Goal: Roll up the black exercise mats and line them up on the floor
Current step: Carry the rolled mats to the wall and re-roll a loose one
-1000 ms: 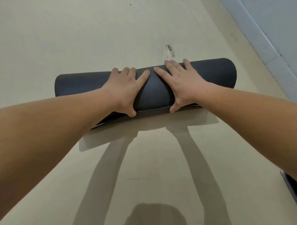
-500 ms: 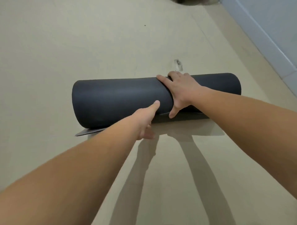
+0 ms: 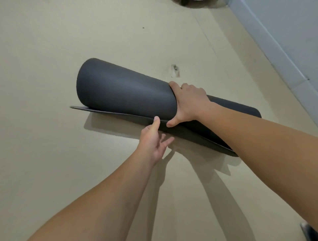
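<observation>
One black exercise mat (image 3: 123, 92), loosely rolled, lies on the beige floor (image 3: 68, 172). Its left end bulges wide like a cone and its right end is tighter. The loose flap runs flat along the near side. My right hand (image 3: 187, 103) is wrapped over the middle of the roll, fingers on top and thumb at the near side. Just below the flap's edge is my left hand (image 3: 154, 139), its thumb touching that edge and its fingers spread underneath; it grips nothing.
A pale wall with a skirting board (image 3: 282, 56) runs along the right. A chipped mark (image 3: 175, 69) shows in the floor beyond the mat. A dark object (image 3: 311, 231) peeks in at the bottom right corner, and a dark base (image 3: 185, 2) sits at the top edge.
My left hand has come off the roll and dropped to the flap's near edge. The roll has loosened, its left end opening wide, and it now lies slanted. My right hand stays on it.
</observation>
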A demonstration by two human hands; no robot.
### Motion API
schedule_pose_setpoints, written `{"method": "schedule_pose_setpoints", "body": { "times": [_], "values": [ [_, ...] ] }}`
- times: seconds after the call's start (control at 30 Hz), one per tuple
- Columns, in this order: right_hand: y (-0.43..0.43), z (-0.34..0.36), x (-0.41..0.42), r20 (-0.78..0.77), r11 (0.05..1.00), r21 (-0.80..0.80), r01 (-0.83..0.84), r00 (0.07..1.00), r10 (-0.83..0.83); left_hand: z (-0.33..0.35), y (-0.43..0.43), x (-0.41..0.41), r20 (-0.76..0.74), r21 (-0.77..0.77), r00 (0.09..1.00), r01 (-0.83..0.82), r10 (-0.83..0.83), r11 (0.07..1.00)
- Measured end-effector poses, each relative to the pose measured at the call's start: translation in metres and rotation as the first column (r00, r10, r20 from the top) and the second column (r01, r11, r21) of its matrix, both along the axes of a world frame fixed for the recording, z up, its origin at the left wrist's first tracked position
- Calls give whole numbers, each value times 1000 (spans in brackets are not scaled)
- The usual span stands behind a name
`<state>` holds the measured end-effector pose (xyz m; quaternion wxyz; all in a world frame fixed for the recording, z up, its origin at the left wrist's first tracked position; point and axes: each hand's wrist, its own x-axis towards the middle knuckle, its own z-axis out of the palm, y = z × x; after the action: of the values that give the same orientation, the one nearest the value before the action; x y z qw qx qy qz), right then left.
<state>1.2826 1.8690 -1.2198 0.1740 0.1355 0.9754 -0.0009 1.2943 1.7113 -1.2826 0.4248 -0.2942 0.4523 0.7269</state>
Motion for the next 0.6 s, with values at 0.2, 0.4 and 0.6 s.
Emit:
{"method": "schedule_pose_setpoints", "body": {
  "times": [0.2, 0.4, 0.6],
  "values": [
    [84, -2, 92, -32, 979, 109, 172, 985, -170, 10, 90, 64, -7, 87, 973, 231, -231, 969],
    [168, -16, 204, -110, 907, 226, 356, 934, -339, 14, 181, 149, -14, 127, 858, 510, -513, 851],
    [224, -34, 283, -185, 814, 263, 518, 855, -484, 4, 261, 187, -109, 41, 751, 658, -651, 752]
  ]
}}
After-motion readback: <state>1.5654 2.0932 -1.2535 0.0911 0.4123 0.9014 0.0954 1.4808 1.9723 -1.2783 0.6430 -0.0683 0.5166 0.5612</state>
